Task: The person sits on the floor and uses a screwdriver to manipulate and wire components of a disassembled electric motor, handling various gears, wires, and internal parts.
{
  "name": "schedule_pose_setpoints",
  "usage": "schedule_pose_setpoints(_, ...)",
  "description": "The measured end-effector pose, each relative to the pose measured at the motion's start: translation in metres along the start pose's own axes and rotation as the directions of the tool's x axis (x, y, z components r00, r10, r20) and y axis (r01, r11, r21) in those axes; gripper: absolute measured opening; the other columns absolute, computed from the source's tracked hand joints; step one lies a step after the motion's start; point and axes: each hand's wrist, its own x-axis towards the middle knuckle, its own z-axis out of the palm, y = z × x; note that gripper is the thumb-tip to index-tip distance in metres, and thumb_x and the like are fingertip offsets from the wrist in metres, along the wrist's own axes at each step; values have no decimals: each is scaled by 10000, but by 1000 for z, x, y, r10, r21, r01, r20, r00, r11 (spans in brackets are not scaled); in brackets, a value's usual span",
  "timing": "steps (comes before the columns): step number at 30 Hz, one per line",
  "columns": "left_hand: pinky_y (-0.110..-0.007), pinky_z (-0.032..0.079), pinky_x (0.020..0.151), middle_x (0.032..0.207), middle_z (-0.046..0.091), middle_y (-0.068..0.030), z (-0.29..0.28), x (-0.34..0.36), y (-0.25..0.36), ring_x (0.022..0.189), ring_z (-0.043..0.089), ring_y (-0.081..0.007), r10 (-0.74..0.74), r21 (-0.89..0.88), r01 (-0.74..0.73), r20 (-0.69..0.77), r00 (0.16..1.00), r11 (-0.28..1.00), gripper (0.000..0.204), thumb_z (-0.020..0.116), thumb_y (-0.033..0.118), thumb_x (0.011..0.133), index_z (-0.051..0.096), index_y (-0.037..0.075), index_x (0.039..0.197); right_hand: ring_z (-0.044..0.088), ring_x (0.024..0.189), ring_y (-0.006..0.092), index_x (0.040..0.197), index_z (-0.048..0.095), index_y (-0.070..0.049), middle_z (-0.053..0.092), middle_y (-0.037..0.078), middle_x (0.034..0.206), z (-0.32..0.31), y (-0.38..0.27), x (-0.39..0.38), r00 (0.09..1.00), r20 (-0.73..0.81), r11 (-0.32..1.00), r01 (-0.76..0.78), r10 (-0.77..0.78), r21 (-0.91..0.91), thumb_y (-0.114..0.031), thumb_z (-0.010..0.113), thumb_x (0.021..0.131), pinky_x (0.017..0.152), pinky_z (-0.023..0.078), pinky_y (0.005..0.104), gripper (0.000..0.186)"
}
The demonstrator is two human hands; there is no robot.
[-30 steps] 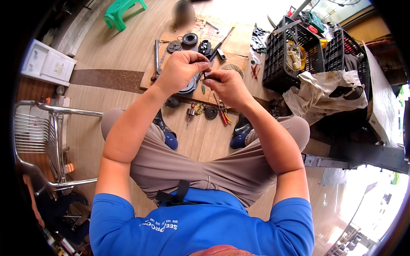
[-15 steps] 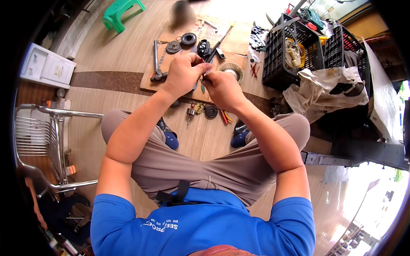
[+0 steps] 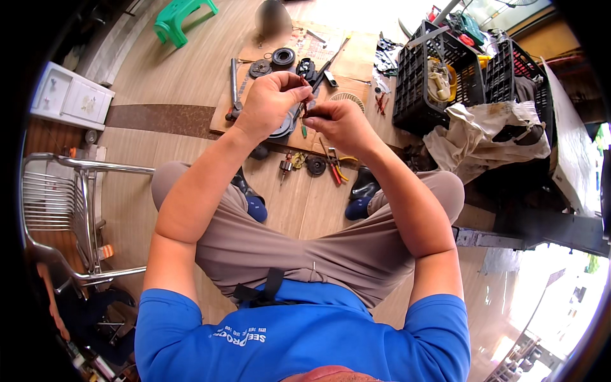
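Over a sheet of cardboard (image 3: 356,51) my left hand (image 3: 268,107) is closed, thumb against forefinger, on a thin dark-red strand (image 3: 304,81) that looks like wire. My right hand (image 3: 345,128) pinches at the strand's lower part, just right of and below the left. Their fingertips are slightly apart, and both hands are raised. Partly hidden below my left hand lies a round grey part (image 3: 282,132). A pale finned fan wheel (image 3: 347,99) is beyond my right hand. A small green-handled tool (image 3: 304,131) shows between the hands.
A hammer (image 3: 233,92), black ring (image 3: 282,57), dark disc (image 3: 259,68) and black housing (image 3: 306,68) lie on the cardboard. Nearer are a motor armature (image 3: 286,164) and red-handled pliers (image 3: 335,172). Black crates (image 3: 414,95) stand right, a green stool (image 3: 170,28) far left.
My fingertips have drawn apart; the right hand has moved slightly down and right, the left slightly up and left. More of the strand, round grey part and pliers now shows.
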Motion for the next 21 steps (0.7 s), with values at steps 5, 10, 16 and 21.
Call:
schedule_pose_setpoints(5,-233,505,725,827,660,-47,5,-2,-2,779,627,-105,50,129,-37,-94,994,991,68,638,31,891,613,-30,906,531,616,102,926,671,29,616,116,679,4,-15,-5,987,-44,955,141,-158,-259,-93,673,861,594,455,288,138)
schedule_pose_setpoints(10,-231,486,617,758,684,-59,10,0,-10,672,600,-73,146,231,-89,-239,960,969,126,705,69,842,653,-42,871,524,614,118,928,665,28,608,149,691,7,-12,-4,966,-80,915,202,-244,-350,-100,671,859,598,457,299,146)
schedule_pose_setpoints(16,-224,479,693,846,652,-36,10,-3,-6,764,589,-76,78,242,-30,-188,979,970,109,647,51,891,619,-34,952,513,620,104,963,673,27,625,102,694,9,-6,-4,985,-88,960,124,-150,-251,-125,676,877,597,456,288,175)
schedule_pose_setpoints(21,-223,496,773,952,663,-62,-1,0,2,858,615,-96,34,-16,-32,96,995,999,151,607,49,916,624,-33,1042,582,616,155,923,692,12,649,129,698,4,-1,-1,998,-63,995,14,-20,-95,-143,686,854,607,476,317,170)
